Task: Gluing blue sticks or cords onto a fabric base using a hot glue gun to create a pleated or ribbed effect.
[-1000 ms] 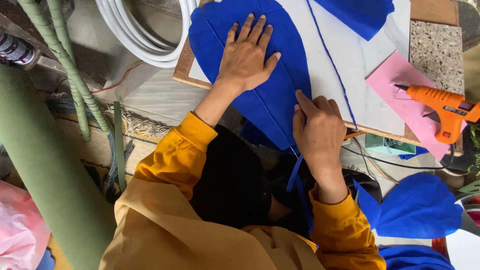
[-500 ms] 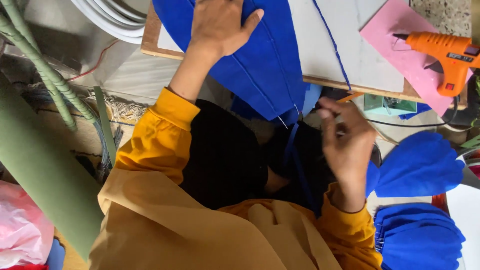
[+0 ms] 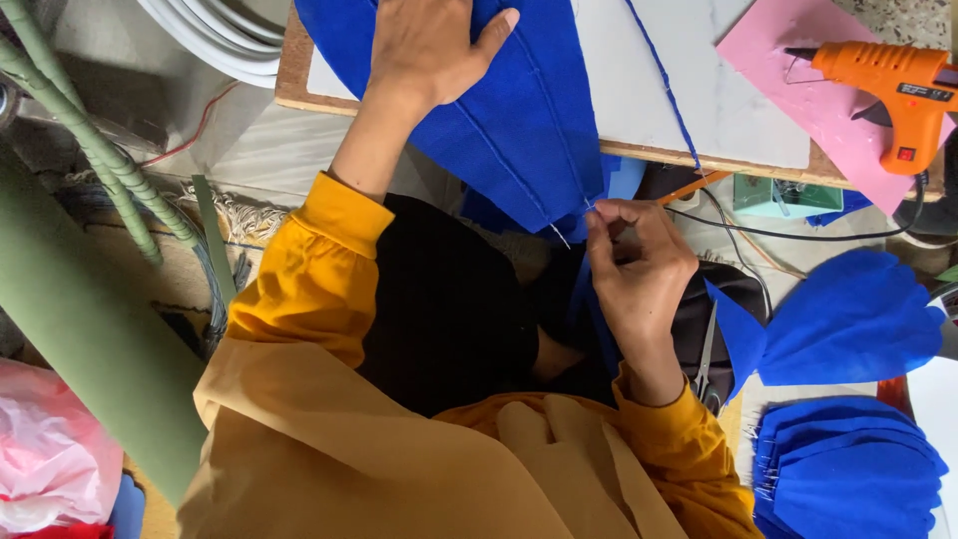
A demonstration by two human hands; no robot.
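Blue felt, cut to a broad petal shape point(image 3: 519, 120), lies over the edge of a wooden board point(image 3: 289, 70) with its narrow end hanging toward the person's lap. The left hand point(image 3: 429, 50) presses flat and open on the upper part of the petal, as it did a second ago. The right hand point(image 3: 634, 274) has changed most: a second ago it rested on the felt at the board's edge, half a second ago it had drawn back toward the lap, and now it sits just below the petal's tip, fingers closed in a pinch on what appears to be a thin wire or stem there, though the view is too fine to be sure.

A white sheet point(image 3: 699, 90) covers the board, with a pink sheet point(image 3: 798, 60) beside it carrying an orange glue gun point(image 3: 883, 85). A thin blue strip point(image 3: 664, 85) crosses the white sheet. Scissors point(image 3: 707, 349) lie by the right forearm. More blue felt petals point(image 3: 848, 319) and a stacked pile of them point(image 3: 848, 469) sit to the right. A green roll point(image 3: 80, 329), wrapped green stems point(image 3: 90, 140), white tubing point(image 3: 215, 40) and a pink plastic bag point(image 3: 50, 449) crowd the floor at left.
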